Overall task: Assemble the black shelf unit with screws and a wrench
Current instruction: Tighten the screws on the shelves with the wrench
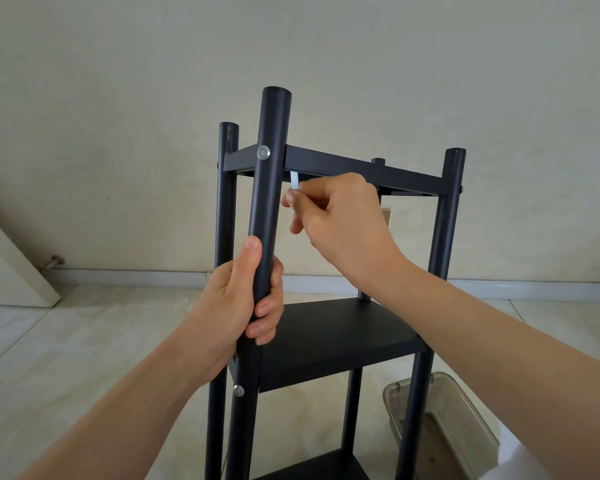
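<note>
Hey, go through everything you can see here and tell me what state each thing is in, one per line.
Left hand: grips the front post.
Right hand: pinches the wrench.
Wrench: upright, tip under the top shelf.
Front post: upright, screwed on.
Top screw: seated in the post.
Lower screw: seated.
Top shelf: mounted between posts.
Middle shelf: mounted.
Container: on the floor, open.

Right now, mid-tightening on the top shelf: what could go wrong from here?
The right hand pinches only the tip of the small wrench, so it may slip out under the top shelf. The left hand alone steadies the front post, so the unit could tip.
</note>
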